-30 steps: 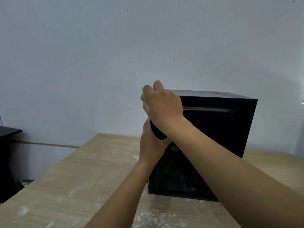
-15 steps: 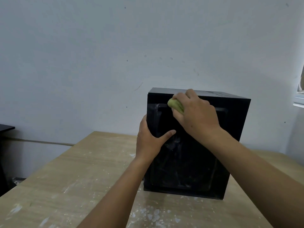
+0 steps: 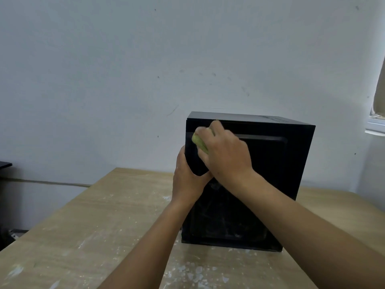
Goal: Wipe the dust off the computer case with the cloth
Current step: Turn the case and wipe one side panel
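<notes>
A person's two bare arms reach forward to a black computer case (image 3: 277,159) that stands upright on a pale wooden table (image 3: 93,226). The right hand (image 3: 227,155) is curled around a small wad of yellow-green cloth (image 3: 199,141), fingers bent over it, and presses it against the front panel of the case. Only a little of the cloth shows, poking out to the left of the knuckles; the rest is hidden inside the grip. The spot being pressed is the upper left corner of the panel, so most of the case spreads out to the right of and below this hand. Just under it, the left hand (image 3: 187,180) clasps the case's left edge: its thumb lies across the front panel and points right, tucked beneath the right wrist, while its fingers wrap round the side, out of sight. Below both hands the lower part of the front panel carries pale dusty smears (image 3: 229,224). Nearer the viewer than the hands, white flecks (image 3: 198,270) are scattered on the tabletop. Behind the case rises a plain, lightly marked wall (image 3: 125,69). Far off to the right of the grip is a strip of window frame (image 3: 377,124), and far to the left a dark piece of furniture (image 3: 5,164).
</notes>
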